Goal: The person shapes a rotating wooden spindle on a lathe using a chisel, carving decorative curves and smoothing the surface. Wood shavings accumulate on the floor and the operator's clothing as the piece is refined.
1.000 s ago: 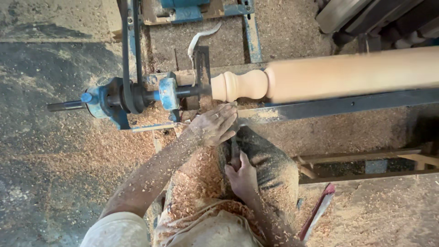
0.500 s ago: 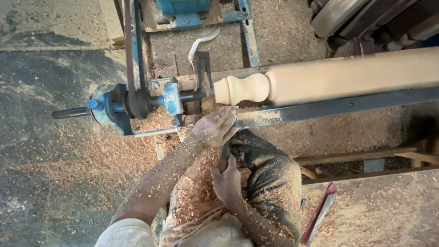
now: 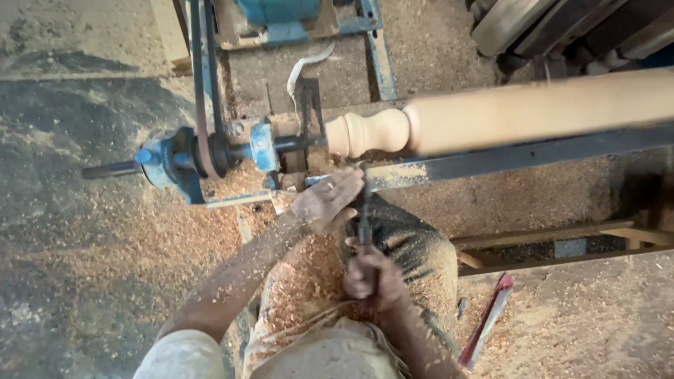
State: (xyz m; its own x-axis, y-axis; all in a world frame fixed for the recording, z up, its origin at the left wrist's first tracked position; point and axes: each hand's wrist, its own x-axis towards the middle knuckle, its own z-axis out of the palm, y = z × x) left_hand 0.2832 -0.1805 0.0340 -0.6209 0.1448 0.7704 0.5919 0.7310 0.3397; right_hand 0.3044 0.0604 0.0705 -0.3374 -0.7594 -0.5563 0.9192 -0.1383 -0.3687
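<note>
Chisel (image 3: 364,217) work on a lathe: the tool runs from the lap up to the tool rest, its tip at the turned wooden spindle (image 3: 491,116) just beside the beaded end. Fingers of the left hand (image 3: 328,202) lie curled over the blade near the rest, pressing it down; the right hand (image 3: 368,277) is closed in a fist around the handle, low by the lap. To cut well, I judge the left fingers should keep the blade pinned flat to the dark steel rest bar (image 3: 533,156) and clear of the wood, while the right hand steers from the handle with small, steady moves. Shavings cover the lap, forearms and floor. To the left sit the blue headstock (image 3: 175,161) and belt (image 3: 205,77); a red-edged strip (image 3: 488,321) lies on the floor at right
</note>
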